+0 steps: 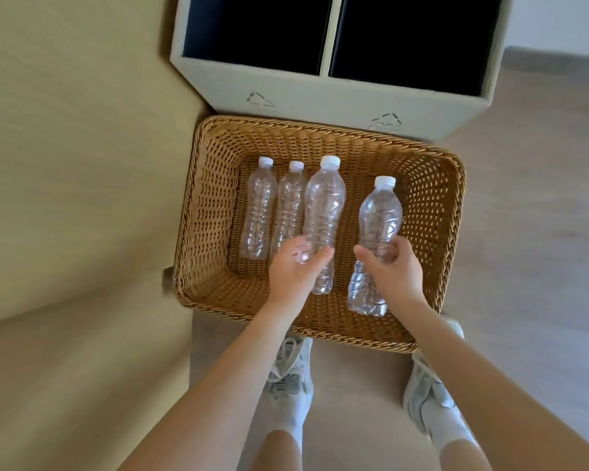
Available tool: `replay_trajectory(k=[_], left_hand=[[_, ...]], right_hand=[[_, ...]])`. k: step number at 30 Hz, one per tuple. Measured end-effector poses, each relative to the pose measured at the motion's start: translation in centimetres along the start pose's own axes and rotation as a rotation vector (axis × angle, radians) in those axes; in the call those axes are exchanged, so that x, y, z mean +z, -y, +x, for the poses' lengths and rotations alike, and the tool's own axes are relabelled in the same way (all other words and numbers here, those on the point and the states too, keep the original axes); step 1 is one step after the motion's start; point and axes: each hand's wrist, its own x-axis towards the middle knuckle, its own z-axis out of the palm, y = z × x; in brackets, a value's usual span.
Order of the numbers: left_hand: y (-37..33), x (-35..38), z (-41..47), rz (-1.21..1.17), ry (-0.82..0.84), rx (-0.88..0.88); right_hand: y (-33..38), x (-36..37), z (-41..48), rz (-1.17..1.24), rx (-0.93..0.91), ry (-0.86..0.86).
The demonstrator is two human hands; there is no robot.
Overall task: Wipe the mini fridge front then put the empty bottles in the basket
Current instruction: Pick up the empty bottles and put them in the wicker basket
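A brown wicker basket (432,205) sits on the floor below me. Two clear empty bottles with white caps lie side by side on its bottom at the left: one (258,205) and another (290,205). My left hand (295,270) is wrapped around the lower part of a third clear bottle (324,205), held inside the basket. My right hand (393,270) grips the middle of a fourth clear bottle (380,212), also over the basket at the right.
A grey two-compartment recycling bin (320,93) with dark openings stands right behind the basket. A beige wall or cabinet side (82,164) runs along the left. My feet in white shoes (288,372) stand at the basket's near edge on the wood floor.
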Motion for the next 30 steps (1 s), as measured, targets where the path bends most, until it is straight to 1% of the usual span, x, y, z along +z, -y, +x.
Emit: replay_trajectory(k=[8, 13, 19, 25, 30], left_hand=[[4.2, 4.2, 6.1, -0.051, -0.023, 0.027], [5.5, 6.0, 8.4, -0.029, -0.057, 0.063], [6.8, 6.7, 9.8, 0.0, -0.093, 0.063], [7.4, 7.1, 10.3, 0.036, -0.086, 0.074], [7.4, 7.3, 10.6, 0.068, -0.073, 0.074]], right_hand=[[-2.8, 3.3, 6.5, 0.008, -0.051, -0.041], [-4.1, 4.6, 8.8, -0.043, -0.061, -0.06], [-4.8, 5.8, 9.9, 0.005, -0.058, -0.079], [-5.1, 7.4, 10.1, 0.102, -0.059, -0.088], [-5.6, 7.9, 10.6, 0.12, -0.036, -0.104]])
